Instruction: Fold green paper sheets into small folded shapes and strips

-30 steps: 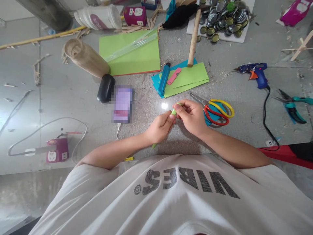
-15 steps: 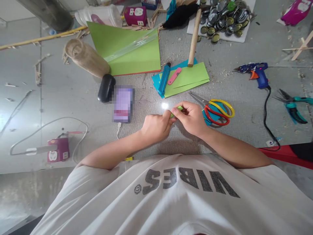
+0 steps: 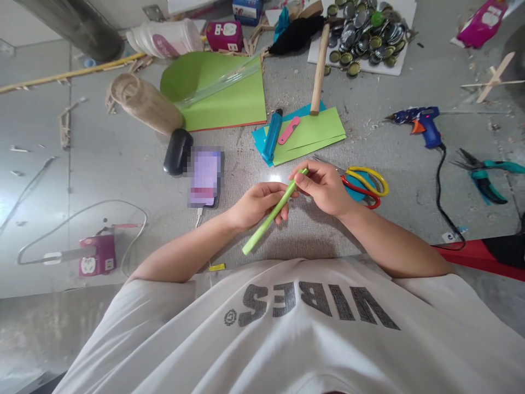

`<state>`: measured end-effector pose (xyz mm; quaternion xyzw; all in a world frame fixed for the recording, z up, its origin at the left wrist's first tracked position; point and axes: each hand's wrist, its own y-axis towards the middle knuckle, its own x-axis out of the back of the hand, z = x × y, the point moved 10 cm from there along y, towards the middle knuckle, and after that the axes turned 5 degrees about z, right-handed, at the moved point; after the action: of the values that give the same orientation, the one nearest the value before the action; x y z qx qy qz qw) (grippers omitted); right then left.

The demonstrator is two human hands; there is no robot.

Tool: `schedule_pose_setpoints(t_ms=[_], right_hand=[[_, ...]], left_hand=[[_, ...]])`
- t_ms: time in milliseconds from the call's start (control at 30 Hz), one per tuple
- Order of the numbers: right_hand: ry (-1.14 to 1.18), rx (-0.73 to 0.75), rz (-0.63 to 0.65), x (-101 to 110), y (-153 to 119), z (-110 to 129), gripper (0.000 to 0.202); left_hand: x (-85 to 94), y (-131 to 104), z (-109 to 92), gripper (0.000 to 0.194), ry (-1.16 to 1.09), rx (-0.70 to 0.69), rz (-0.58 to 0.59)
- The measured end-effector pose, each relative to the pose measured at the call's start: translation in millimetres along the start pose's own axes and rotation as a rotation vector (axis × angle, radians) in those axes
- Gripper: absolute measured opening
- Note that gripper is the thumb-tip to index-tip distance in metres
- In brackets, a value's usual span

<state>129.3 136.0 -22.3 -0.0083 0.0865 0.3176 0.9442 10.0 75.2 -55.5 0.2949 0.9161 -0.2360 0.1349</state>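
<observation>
A thin green paper tube slants between my hands, its lower end pointing toward my shirt. My right hand pinches the upper end between thumb and fingers. Lower down, the tube lies across the fingers of my left hand, whose thumb is against it. Scissors with red and yellow handles lie beside my right hand, over a piece of blue paper. Beyond my hands, green paper sheets overlap blue ones, with a blue cutter knife and a small pink folding cutter on them.
On the left are a phone, a black case and a wooden vase-like piece. Farther back are green sheets, a wooden stick and bottle caps. A glue gun and pliers lie right.
The green paper, mostly hidden in my closed fingers before, now shows as a long tube. My left hand has loosened and turned, fingers more extended. The view has shifted slightly.
</observation>
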Motion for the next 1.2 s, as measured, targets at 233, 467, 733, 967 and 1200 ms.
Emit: schedule_pose_setpoints(t_ms=[233,467,733,967,1200], right_hand=[[-0.440,-0.109,-0.098,15,-9,-19,0.026],[-1.263,0.479,0.076,-36,-26,12,0.016],[-1.583,0.375,0.653,-96,-43,-18,0.032],[-1.612,0.670,0.515,-109,-67,-11,0.025],[-1.599,0.841,0.496,-120,-96,-15,0.043]], left_hand=[[20.4,-21,-30,0.032,0.689,-0.295,-0.421],[43.7,-14,-26,0.013,0.859,-0.255,-0.547],[62.8,-3,-17,0.026,1.125,-0.206,-0.592],[55.6,7,-9,0.035,1.510,-0.150,-0.615],[29.4,20,-3,0.045,1.625,-0.432,-0.426]])
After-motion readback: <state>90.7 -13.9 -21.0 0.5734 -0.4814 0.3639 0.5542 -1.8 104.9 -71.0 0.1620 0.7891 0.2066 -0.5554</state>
